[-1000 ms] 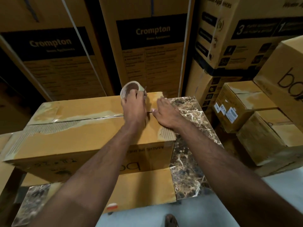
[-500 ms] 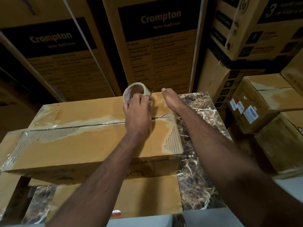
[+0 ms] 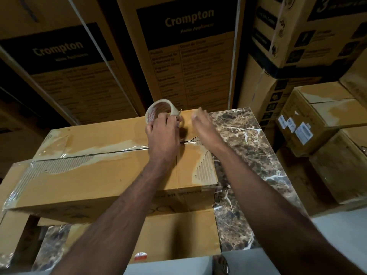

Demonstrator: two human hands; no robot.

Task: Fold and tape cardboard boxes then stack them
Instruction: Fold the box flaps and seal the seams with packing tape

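A long brown cardboard box [image 3: 99, 175] lies on the marble table [image 3: 248, 139], its top flaps closed along a centre seam covered with clear tape and torn patches. My left hand [image 3: 162, 133] grips a roll of clear tape [image 3: 158, 110] over the far right end of the seam. My right hand [image 3: 202, 126] hovers just right of it, fingers straight and slightly spread, above the box's far right corner. A flattened cardboard piece [image 3: 178, 235] lies under the box near the table's front edge.
Tall Crompton cartons [image 3: 188, 56] stand right behind the table. Taped brown boxes [image 3: 317, 116] are stacked at the right, more printed cartons [image 3: 297, 36] above them. A red and white tape roll [image 3: 140, 256] peeks out at the front edge.
My right hand has lifted off the box's right end and moved toward the far corner. My left hand has stayed at the seam with the tape roll.
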